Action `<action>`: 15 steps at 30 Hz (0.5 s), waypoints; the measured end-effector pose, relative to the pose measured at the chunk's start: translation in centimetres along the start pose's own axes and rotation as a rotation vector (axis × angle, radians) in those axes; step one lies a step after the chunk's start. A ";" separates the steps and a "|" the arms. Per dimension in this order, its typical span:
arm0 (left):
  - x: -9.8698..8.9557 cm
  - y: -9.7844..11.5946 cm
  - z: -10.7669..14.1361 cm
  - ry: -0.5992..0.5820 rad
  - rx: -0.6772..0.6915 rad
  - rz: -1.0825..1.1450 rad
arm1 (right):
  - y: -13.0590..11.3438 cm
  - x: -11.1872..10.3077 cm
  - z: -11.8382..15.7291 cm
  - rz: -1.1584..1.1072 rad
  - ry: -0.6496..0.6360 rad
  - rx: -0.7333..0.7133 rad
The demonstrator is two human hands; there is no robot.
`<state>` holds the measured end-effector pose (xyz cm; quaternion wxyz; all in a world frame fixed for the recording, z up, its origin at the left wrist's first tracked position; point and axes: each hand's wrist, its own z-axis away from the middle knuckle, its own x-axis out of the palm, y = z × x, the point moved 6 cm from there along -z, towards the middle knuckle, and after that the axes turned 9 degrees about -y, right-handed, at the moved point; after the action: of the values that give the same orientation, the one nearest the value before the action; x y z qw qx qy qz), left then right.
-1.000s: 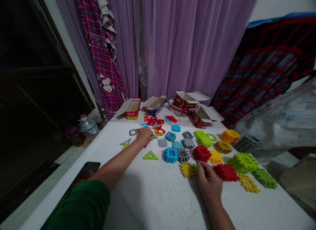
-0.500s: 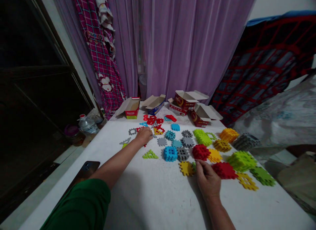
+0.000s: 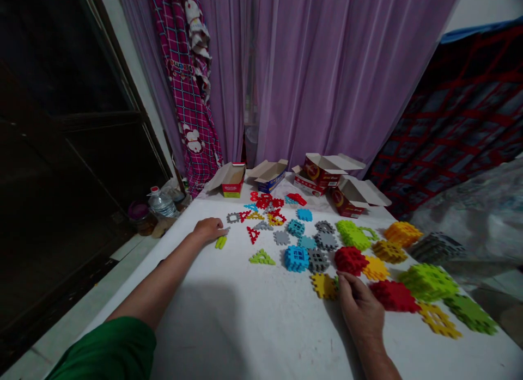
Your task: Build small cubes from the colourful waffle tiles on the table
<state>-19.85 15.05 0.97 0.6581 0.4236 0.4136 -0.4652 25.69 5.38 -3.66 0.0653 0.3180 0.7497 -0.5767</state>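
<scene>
Fingers curled together, my left hand (image 3: pixel 208 229) rests at the table's left side on a small grey piece (image 3: pixel 226 232), just above two lime-green pieces (image 3: pixel 220 242). My right hand (image 3: pixel 360 304) pinches a green piece (image 3: pixel 336 282), mostly hidden by its fingertips, beside a yellow square (image 3: pixel 324 286). A dark red stack (image 3: pixel 350 260) stands just beyond that hand. Between the hands lie a lime triangle (image 3: pixel 262 257), a red triangle (image 3: pixel 253 235), a blue stack (image 3: pixel 296 258) and grey squares (image 3: pixel 317 260).
Open boxes stand along the back: a red and green one (image 3: pixel 233 181), a blue one (image 3: pixel 269 177) and dark red ones (image 3: pixel 347 197). Lime (image 3: pixel 429 282), orange (image 3: pixel 402 234) and red (image 3: pixel 394 296) stacks fill the right side of the white table (image 3: pixel 278 336).
My left hand has moved left from the small red and yellow pieces to the grey piece near the lime ones. My right hand keeps its place by the yellow square. The view has shifted left.
</scene>
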 end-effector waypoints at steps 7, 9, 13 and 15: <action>0.2 0.2 -0.8 -0.027 0.011 0.200 | -0.4 -0.1 0.2 0.013 0.002 -0.011; -0.2 0.8 -1.0 -0.008 0.018 0.240 | -0.4 -0.2 0.2 0.011 0.006 -0.002; -0.2 2.5 -1.3 0.057 -0.001 0.332 | -0.4 0.0 0.2 0.011 -0.007 0.002; 0.6 3.5 -1.5 0.072 -0.026 0.371 | -0.4 0.0 0.2 0.013 -0.012 0.005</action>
<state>-16.52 17.00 0.55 0.7229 0.5003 0.3576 -0.3150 25.39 5.16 -3.37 0.0726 0.3194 0.7457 -0.5803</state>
